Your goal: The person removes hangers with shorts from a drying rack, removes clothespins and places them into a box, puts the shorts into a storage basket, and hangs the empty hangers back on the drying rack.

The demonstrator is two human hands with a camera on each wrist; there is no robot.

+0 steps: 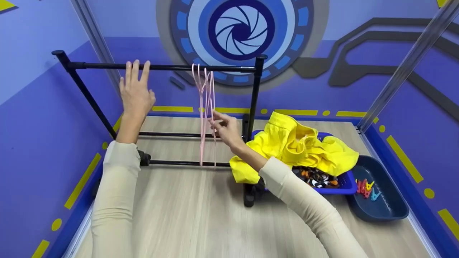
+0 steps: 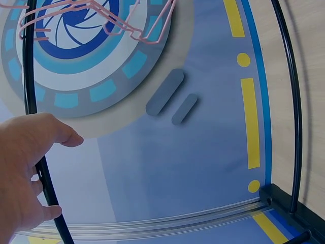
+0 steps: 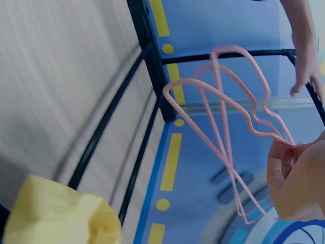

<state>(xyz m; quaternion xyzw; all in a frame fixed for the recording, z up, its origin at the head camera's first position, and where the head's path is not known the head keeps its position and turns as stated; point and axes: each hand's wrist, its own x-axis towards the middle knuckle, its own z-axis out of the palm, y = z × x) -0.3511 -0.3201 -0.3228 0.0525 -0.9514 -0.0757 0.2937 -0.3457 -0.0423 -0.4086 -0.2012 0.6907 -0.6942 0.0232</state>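
Observation:
Several pink clothes hangers (image 1: 202, 122) hang close together from the top bar (image 1: 172, 67) of a black garment rack, towards its right end. My right hand (image 1: 229, 130) pinches one hanger (image 3: 190, 81) with thumb and fingers, on its right side in the head view; the right wrist view shows the grip at the hanger's neck. Further left, my left hand (image 1: 136, 95) rests on the top bar with its fingers extended over it. In the left wrist view its thumb (image 2: 68, 137) sticks out beside the bar, and nothing is held there.
A yellow garment with a gathered waistband (image 1: 283, 132) lies heaped over a blue basket (image 1: 337, 190), above black, orange and white patterned cloth (image 1: 312, 175). Right of it, a dark tray (image 1: 389, 215) holds colored clothespins (image 1: 365, 188). Panels (image 1: 53, 143) enclose the sides and back.

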